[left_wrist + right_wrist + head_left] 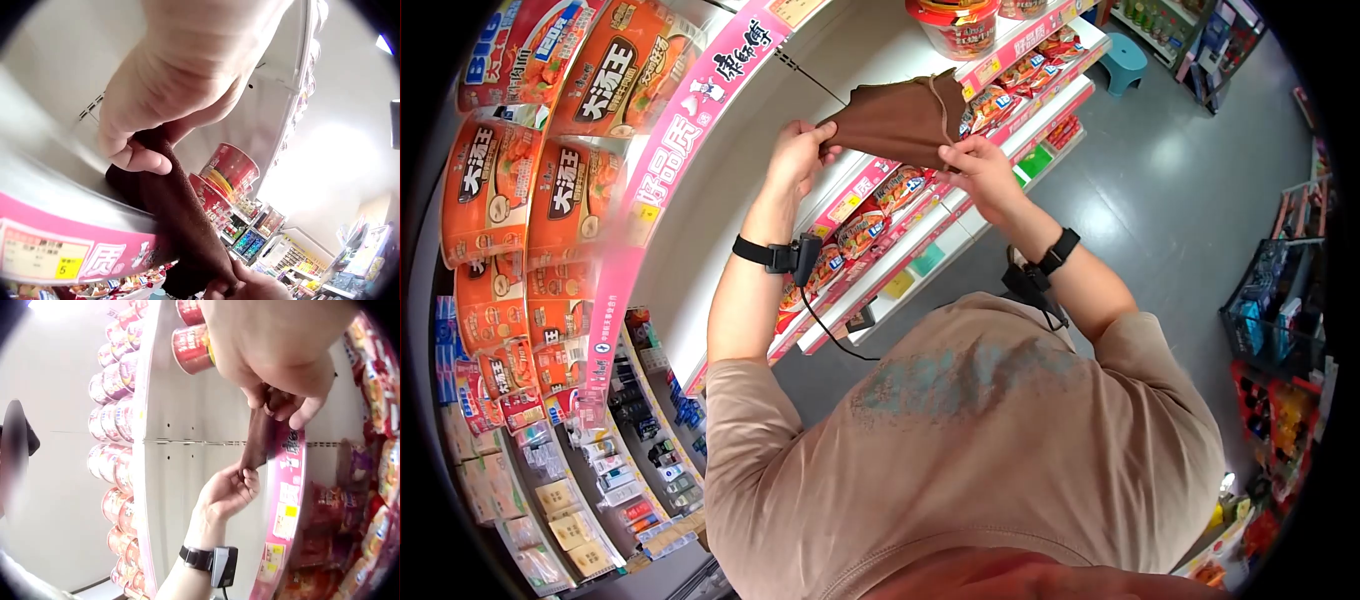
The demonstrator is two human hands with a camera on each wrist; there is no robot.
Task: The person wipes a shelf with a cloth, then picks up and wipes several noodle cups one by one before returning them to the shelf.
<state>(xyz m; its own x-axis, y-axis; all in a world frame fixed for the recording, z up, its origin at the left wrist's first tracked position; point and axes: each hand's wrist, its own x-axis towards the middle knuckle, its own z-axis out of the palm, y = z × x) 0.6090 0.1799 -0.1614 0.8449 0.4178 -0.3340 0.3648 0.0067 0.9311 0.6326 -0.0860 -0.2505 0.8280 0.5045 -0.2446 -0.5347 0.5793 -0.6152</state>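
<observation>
A brown cloth [900,120] is stretched between my two hands over the white shelf in the head view. At its left end, my left hand [800,155] pinches the edge between thumb and fingers. My right hand [985,175] grips the lower right corner. A folded hem runs down the cloth's right side. From the left wrist, the same brown cloth [197,228] slants down from the near left hand [181,75] to the right hand [259,286]. In the right wrist view the cloth [253,440] hangs narrow between both hands, close to the pink shelf edge.
Red instant noodle tubs [958,30] stand on the shelf [695,270] beyond the cloth. Noodle packets [865,232] fill the lower tiers, and large orange noodle packs [605,80] rise at the left. A teal stool [1124,65] stands on the grey floor [1100,180].
</observation>
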